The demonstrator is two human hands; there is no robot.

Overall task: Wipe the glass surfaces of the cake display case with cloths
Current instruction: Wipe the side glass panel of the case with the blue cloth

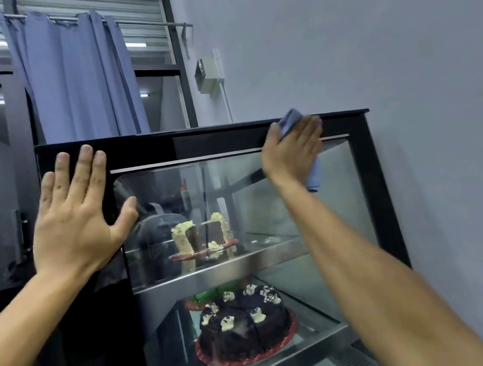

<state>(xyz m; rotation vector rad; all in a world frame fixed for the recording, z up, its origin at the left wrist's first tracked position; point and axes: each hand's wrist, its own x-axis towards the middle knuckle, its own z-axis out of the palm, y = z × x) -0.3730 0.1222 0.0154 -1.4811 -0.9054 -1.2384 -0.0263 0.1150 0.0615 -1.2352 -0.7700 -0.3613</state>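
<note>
The cake display case stands against the grey wall, black-framed, its glass front facing us — and the wipe is on at the very top of that pane. The blue cloth is bunched under the right hand, pressed where the glass meets the upper frame near the right corner; a tail of it hangs below the palm, and the fingers spread over the wad and press it flat, though how they curl underneath I cannot tell. The left hand is flat on the case's left frame, fingers straight and a little apart, thumb out on the edge of the glass, holding nothing — bracing, I'd say. Inside, a cut cream cake sits on the upper shelf and a chocolate cake on the one below. Behind hangs a blue curtain. By my reckoning this is early going: only the top edge is being worked, so the next move calls for sweeping across or down the pane, with steady pressure.
</note>
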